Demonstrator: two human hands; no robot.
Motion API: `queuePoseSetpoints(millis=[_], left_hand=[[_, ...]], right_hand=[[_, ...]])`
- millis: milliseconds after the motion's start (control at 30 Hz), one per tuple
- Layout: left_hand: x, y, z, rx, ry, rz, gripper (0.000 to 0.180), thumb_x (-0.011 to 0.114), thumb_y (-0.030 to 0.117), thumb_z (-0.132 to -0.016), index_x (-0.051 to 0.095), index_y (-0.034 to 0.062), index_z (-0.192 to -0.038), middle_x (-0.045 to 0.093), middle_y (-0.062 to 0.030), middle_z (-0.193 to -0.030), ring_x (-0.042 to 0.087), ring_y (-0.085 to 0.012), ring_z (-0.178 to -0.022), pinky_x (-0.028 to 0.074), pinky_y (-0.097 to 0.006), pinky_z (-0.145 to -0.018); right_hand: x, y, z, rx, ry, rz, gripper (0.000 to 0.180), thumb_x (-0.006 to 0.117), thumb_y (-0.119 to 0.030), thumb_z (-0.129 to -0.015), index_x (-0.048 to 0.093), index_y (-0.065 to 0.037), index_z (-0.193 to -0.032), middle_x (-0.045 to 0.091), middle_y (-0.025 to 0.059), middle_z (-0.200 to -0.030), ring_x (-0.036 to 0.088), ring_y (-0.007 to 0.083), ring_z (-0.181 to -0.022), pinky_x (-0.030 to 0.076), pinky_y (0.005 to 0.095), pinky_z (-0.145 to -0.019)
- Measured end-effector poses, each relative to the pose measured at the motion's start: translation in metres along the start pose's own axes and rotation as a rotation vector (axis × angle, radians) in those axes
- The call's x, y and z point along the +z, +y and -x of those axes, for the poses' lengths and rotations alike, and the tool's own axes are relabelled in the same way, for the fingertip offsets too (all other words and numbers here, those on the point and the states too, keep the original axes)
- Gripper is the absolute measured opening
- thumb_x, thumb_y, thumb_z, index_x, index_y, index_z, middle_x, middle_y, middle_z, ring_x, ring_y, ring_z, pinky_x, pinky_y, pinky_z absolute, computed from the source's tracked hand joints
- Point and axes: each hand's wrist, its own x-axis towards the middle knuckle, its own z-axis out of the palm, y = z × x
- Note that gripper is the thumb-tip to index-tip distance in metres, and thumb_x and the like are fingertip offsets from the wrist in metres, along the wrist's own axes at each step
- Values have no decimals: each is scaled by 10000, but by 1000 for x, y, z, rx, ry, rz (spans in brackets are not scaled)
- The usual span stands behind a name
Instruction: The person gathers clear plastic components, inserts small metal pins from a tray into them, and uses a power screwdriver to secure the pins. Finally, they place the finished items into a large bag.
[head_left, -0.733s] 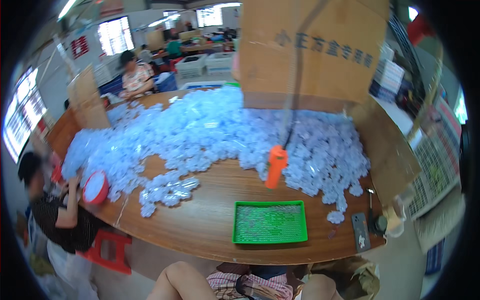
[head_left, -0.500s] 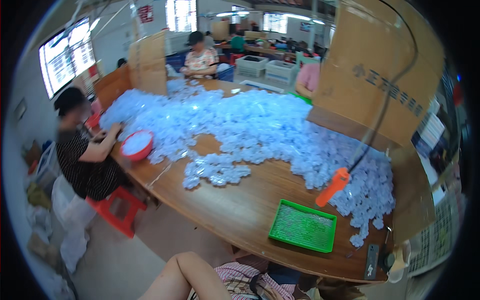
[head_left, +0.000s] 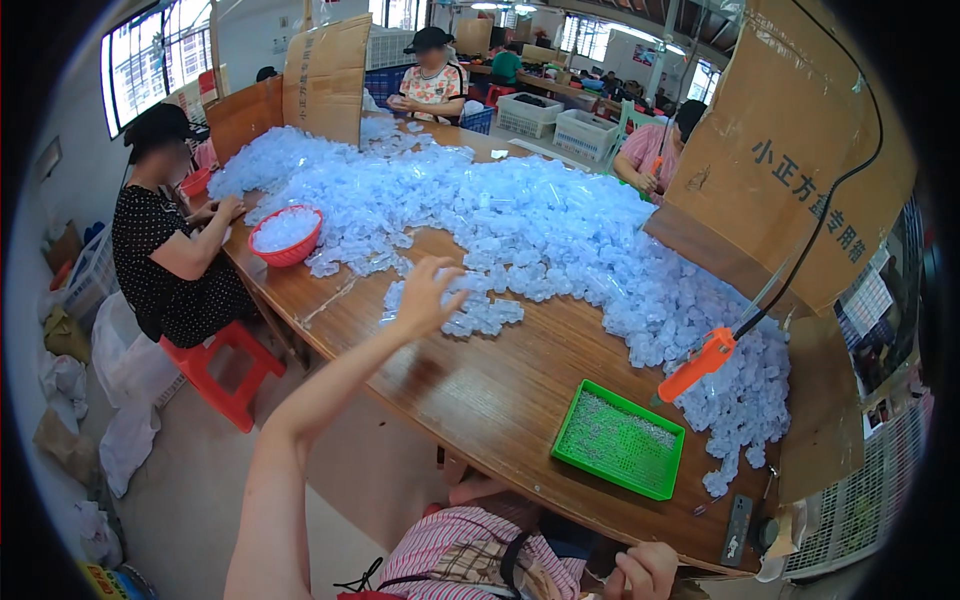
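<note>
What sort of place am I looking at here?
Probably a small assembly or packing workshop: a large wooden table bears a big heap of clear plastic pieces, a green tray holds small grayish bits, and a co-worker sits at the left.

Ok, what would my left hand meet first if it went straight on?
Probably the plastic heap, ahead of your left hand. Depth is unclear, though: if the hand is low, it might brush the small cluster near it first.

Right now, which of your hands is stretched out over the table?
The left hand, open above the small patch of clear plastic pieces. The right hand is curled, near the lap.
</note>
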Motion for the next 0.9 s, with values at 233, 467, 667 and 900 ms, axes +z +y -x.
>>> queuePoseSetpoints(millis=[233, 467, 667, 900], left_hand=[[75, -34, -57, -374, -559, -99, 523, 495, 664, -854, 662, 281, -1169, 476, -92, -1400, 321, -351, -1322, 177, -568, -1051], [68, -19, -42, -172, -979, -192, 601, 570, 695, -793, 569, 335, -1274, 470, -86, -1396, 329, -352, -1345, 198, -602, -1032], [51, -6, -42, -11, -1025, -93, 536, 551, 635, -848, 576, 304, -1268, 483, -96, -1375, 364, -346, -1320, 221, -596, -1030], [119, -25, -59, -225, -708, 3, 486, 618, 581, -825, 626, 189, -1114, 557, -203, -1160, 510, -383, -1133, 369, -506, -977]], right_hand=[[41, 26, -3, 286, -297, 131, 291, 692, -110, -760, 625, -65, -1039, 563, 157, -1083, 540, 355, -1027, 428, 448, -893], [54, 76, 77, 553, -286, 316, 372, 673, -103, -790, 584, -31, -1144, 490, 202, -1216, 453, 396, -1135, 366, 486, -960], [76, 94, 102, 643, -58, 296, 272, 595, -61, -834, 590, 15, -1095, 508, 192, -1117, 478, 361, -1028, 394, 460, -885], [101, 105, 120, 484, 124, 467, 189, 535, -55, -799, 650, -21, -944, 548, 140, -891, 539, 323, -799, 441, 412, -694]])
